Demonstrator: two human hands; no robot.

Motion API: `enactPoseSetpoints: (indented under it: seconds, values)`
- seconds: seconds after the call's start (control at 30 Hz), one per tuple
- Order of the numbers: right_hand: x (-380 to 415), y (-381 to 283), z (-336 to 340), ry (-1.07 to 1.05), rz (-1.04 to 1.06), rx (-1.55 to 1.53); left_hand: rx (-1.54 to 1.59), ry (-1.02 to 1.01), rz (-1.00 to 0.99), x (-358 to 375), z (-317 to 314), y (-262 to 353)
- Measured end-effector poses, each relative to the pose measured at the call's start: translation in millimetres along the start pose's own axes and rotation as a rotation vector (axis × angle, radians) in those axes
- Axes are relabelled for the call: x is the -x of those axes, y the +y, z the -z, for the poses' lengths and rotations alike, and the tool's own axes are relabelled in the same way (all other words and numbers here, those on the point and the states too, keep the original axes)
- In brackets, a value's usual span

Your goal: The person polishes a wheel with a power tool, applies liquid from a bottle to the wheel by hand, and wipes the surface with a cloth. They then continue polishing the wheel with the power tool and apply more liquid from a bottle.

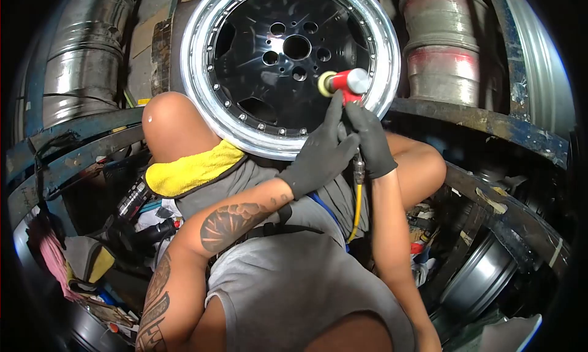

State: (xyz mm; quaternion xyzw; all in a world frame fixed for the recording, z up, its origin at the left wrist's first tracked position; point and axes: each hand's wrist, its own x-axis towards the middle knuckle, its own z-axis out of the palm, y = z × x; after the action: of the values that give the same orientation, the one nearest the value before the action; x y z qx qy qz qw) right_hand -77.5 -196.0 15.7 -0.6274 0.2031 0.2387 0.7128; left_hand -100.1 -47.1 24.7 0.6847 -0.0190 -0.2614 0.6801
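Observation:
A small red air polisher [341,81] with a silver head and a round pale-yellow pad is held over the wheel rim [245,49], whose face is glossy black and whose lip is bright and studded with bolts. My right hand [372,138], in a dark glove, is closed around the polisher's handle. From the left, my left hand [321,153], also gloved, closes against the same handle, its index finger stretched up near the tool's neck. The two hands touch. The pad hovers by the black face near the lip; whether it touches cannot be made out. A yellow air hose [358,211] runs down from the handle.
A yellow cloth [193,171] lies over my left thigh. Metal barrels [441,46] stand behind a worn blue metal frame [478,119] at right, with more barrels [86,76] at left. Another wheel rim [481,272] sits low at right; cluttered tools and rags lie low at left.

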Motion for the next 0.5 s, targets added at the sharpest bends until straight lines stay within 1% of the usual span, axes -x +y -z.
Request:
enactPoseSetpoints:
  seconds: [0.03, 0.07, 0.1, 0.17, 0.2, 0.23, 0.3, 0.33, 0.4, 0.43, 0.47, 0.5]
  values:
    - [-2.2, 1.7, 5.9, -0.064, -0.003, 0.097, 0.039, 0.060, -0.046, 7.5, -6.8, -13.1]
    - [-2.4, -1.6, 12.6, -0.133, -0.057, 0.179, 0.081, 0.125, -0.098, 14.2, -13.4, -24.6]
    - [-1.8, -6.7, 19.1, -0.204, -0.112, 0.265, 0.092, 0.061, -0.100, 19.1, -14.9, -22.5]
    - [-3.1, -20.9, 28.1, -0.272, -0.213, 0.466, 0.087, -0.087, -0.105, 27.1, -18.9, -22.0]
    - [-3.4, -30.8, 25.1, -0.264, -0.215, 0.450, 0.072, -0.170, -0.103, 30.9, -21.1, -21.1]
    - [-3.6, -40.7, 20.1, -0.257, -0.221, 0.433, 0.086, -0.121, -0.057, 27.0, -26.1, -23.1]
    - [-12.9, -47.9, 16.8, -0.246, -0.210, 0.416, 0.042, -0.043, -0.109, 15.6, -32.4, -24.5]
    - [-12.1, -48.6, 16.4, -0.288, -0.218, 0.466, 0.016, -0.008, -0.136, 13.3, -33.8, -24.2]
    - [-10.9, -52.8, 17.5, -0.362, -0.222, 0.562, 0.294, -0.082, 0.037, 18.4, -35.1, -24.1]
    - [-14.8, -48.9, 27.1, -0.451, -0.210, 0.714, 0.431, -0.122, 0.122, 21.9, -35.2, -24.1]
    - [-13.2, -51.1, 31.5, -0.494, -0.220, 0.830, 0.568, -0.161, 0.204, 23.8, -34.6, -24.5]
    - [-15.9, -52.8, 35.8, -0.524, -0.258, 0.818, 0.646, -0.200, 0.285, 26.3, -31.5, -20.0]
